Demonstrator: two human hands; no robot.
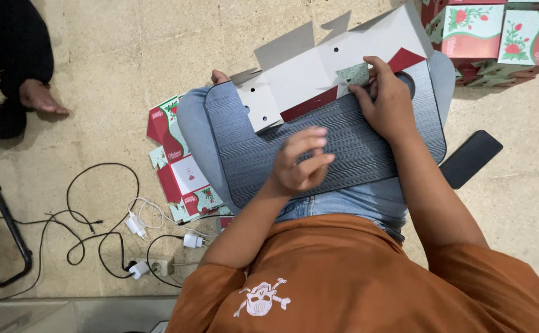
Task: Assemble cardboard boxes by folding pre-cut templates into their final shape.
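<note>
A flat, unfolded cardboard box (319, 68), grey on its inner side with red and green printed flaps, lies across a dark grey ribbed board (343, 154) on my lap. My right hand (388, 98) presses on a small green flap of the box near its red corner. My left hand (300, 161) hovers above the board with fingers loosely curled and nothing in it, slightly blurred.
Flat printed box blanks (180, 169) lie on the floor to the left of my knee. Folded red and green boxes (497, 37) are stacked at top right. A black phone (470, 158) lies at right. Cables, chargers and a power strip (152, 266) spread at lower left. Another person's foot (41, 98) shows at far left.
</note>
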